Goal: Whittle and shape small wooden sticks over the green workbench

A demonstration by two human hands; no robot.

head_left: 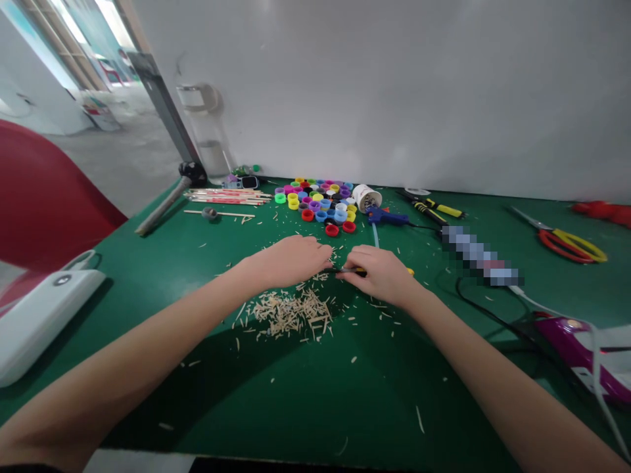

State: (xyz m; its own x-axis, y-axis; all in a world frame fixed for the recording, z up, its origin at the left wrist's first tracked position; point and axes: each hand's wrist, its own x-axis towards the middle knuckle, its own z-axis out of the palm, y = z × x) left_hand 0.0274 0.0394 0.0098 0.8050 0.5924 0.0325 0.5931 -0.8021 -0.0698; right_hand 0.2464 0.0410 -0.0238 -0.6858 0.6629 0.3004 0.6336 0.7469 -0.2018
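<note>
My right hand [377,270] is closed around a slim yellow-and-black craft knife [359,270], whose dark front end points left toward my other hand. My left hand [296,259] has its fingers curled and pressed down just beside that end; whatever it pinches is hidden. Below both hands lies a loose heap of short pale wood slivers [290,314], with more bits strewn over the green table [296,407]. Beyond the hands, many coloured bottle caps [320,202] sit in a cluster.
Bundled wooden sticks [227,196] and a hammer [170,197] lie back left. Past my right hand are a tipped white cup [367,196], a blue glue gun [387,217], pliers [446,209] and scissors [566,240]. Cables cross the right side. A white box [49,315] stands left.
</note>
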